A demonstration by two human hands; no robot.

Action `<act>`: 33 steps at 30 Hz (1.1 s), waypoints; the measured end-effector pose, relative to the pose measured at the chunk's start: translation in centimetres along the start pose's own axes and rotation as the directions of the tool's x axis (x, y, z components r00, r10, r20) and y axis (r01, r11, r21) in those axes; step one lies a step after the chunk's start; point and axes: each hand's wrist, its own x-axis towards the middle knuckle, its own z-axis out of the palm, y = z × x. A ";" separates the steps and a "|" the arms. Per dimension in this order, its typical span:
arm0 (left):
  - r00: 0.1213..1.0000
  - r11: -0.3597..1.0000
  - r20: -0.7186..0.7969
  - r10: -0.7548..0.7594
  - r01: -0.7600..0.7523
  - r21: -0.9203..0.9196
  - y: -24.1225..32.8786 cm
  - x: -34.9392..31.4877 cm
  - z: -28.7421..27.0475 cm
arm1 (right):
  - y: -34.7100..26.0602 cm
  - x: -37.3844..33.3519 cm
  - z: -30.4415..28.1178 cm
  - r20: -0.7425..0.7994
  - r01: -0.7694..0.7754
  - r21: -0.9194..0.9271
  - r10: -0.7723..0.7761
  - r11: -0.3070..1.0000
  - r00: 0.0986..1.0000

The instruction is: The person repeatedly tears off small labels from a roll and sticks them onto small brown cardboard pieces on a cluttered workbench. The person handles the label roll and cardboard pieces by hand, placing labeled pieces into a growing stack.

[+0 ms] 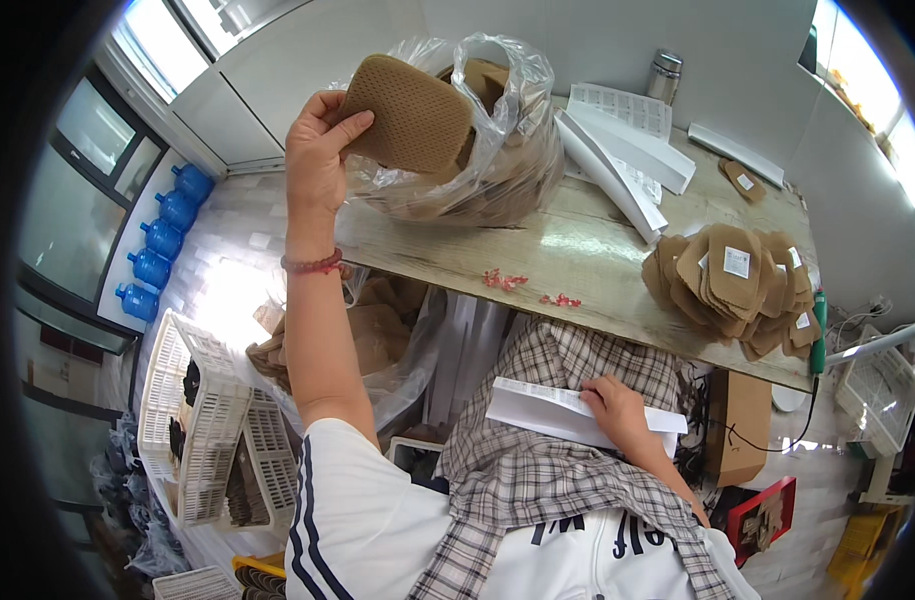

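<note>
The person's left hand [319, 160] is pinching a brown textured pad [409, 115] beside a clear plastic bag [525, 150] on the table [402, 243]. The right hand [619, 412] is resting on a white paper sheet [539, 408] over plaid cloth [492, 455]; grip cannot be told. Labelled pads [732, 285] are lying piled rightward, red scraps [503, 280] nearer.

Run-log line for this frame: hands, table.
left hand: holds brown textured pad near plastic bag | right hand: on white paper sheet over plaid cloth | table: labelled pad pile, right
</note>
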 end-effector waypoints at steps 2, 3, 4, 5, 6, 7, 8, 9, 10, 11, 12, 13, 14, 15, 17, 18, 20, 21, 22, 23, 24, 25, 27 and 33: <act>0.988 0.980 0.120 -0.097 0.115 -0.161 0.9 -2.4 3.3 | 0.0 -0.2 0.1 0.010 -0.018 0.016 0.018 1.000 1.000; 0.960 0.963 0.202 -0.192 0.224 -0.151 0.2 -3.8 5.0 | -0.2 -0.2 0.1 0.018 -0.018 0.031 0.018 0.999 1.000; 0.917 0.935 0.279 -0.284 0.330 -0.132 -1.0 -5.2 7.0 | -0.4 -0.2 0.0 0.027 -0.016 0.046 0.015 0.999 1.000; 0.872 0.916 0.352 -0.339 0.391 -0.086 -3.5 -6.7 8.9 | -0.7 -0.3 -0.1 0.046 -0.044 0.073 0.041 0.996 0.998; 0.816 0.893 0.420 -0.396 0.448 -0.029 -6.2 -8.3 10.4 | -0.9 -0.2 -0.1 0.059 -0.050 0.088 0.045 0.995 0.997; 0.760 0.854 0.441 -0.478 0.520 0.030 -9.3 -9.7 11.9 | -1.0 -0.2 -0.1 0.069 -0.071 0.099 0.065 0.993 0.996; 0.684 0.796 0.468 -0.560 0.600 0.078 -12.3 -11.3 13.3 | -1.0 -0.1 -0.2 0.077 -0.049 0.124 0.040 0.991 0.996; 0.649 0.761 0.432 -0.627 0.629 0.160 -15.2 -12.4 14.3 | -1.0 -0.1 -0.4 0.093 -0.057 0.137 0.044 0.989 0.995; 0.601 0.706 0.387 -0.700 0.664 0.247 -17.8 -14.0 15.0 | -1.0 -0.2 -0.4 0.114 -0.070 0.167 0.051 0.984 0.992; 0.742 0.815 0.351 -0.571 0.462 0.349 -19.3 -14.7 15.6 | -1.2 -0.1 -0.9 0.152 -0.105 0.178 0.079 0.978 0.985; 0.845 0.865 0.344 -0.410 0.240 0.441 -19.6 -16.1 16.1 | -1.7 -0.2 -1.3 0.157 -0.136 0.246 0.099 0.960 0.983; 0.909 0.852 0.356 -0.219 0.001 0.524 -19.1 -16.4 16.3 | -1.2 -0.5 -1.1 0.165 -0.162 0.222 0.127 0.961 0.978; 0.921 0.774 0.389 -0.018 -0.233 0.588 -18.0 -16.7 16.3 | -0.9 -0.7 -1.0 0.152 -0.157 0.214 0.126 0.964 0.980; 0.881 0.638 0.437 0.180 -0.443 0.630 -16.7 -17.3 16.0 | -0.6 -0.8 -0.9 0.142 -0.151 0.203 0.123 0.967 0.982; 0.867 0.770 0.497 -0.034 -0.294 0.566 -12.4 -19.4 14.4 | -0.8 -0.9 -0.9 0.133 -0.164 0.217 0.137 0.962 0.982; 0.813 0.815 0.548 -0.197 -0.175 0.552 -10.8 -21.1 13.3 | -0.8 -1.1 -0.8 0.114 -0.136 0.220 0.113 0.966 0.987; 0.676 0.817 0.622 -0.395 -0.053 0.575 -9.2 -24.8 11.6 | -0.7 -1.2 -0.7 0.078 -0.076 0.215 0.060 0.974 0.995; 0.669 0.791 0.639 -0.379 -0.124 0.599 -9.1 -26.5 11.2 | -0.8 -1.2 -0.5 0.040 -0.041 0.214 0.033 0.976 0.999; 0.660 0.778 0.613 -0.435 -0.068 0.625 -9.0 -27.4 11.2 | -0.7 -1.2 -0.4 0.032 -0.028 0.192 0.022 0.981 0.999; 0.646 0.761 0.586 -0.489 -0.013 0.649 -8.9 -28.1 11.3 | -0.7 -1.2 -0.4 0.023 -0.016 0.170 0.012 0.985 1.000; 0.628 0.740 0.559 -0.541 0.041 0.671 -9.0 -28.7 11.5 | -0.6 -1.3 -0.3 0.014 -0.004 0.148 0.002 0.989 1.000; 0.684 0.752 0.532 -0.499 0.036 0.659 -9.3 -29.3 11.8 | -0.6 -1.4 -0.2 -0.007 -0.003 0.139 0.004 0.990 1.000; 0.713 0.745 0.473 -0.517 0.104 0.658 -9.2 -30.1 12.1 | -0.5 -1.5 0.2 -0.050 -0.003 0.120 0.009 0.993 0.999; 0.743 0.768 0.409 -0.530 0.217 0.602 -10.2 -30.4 12.3 | -0.3 -1.8 1.0 -0.156 -0.056 0.230 0.093 0.972 0.983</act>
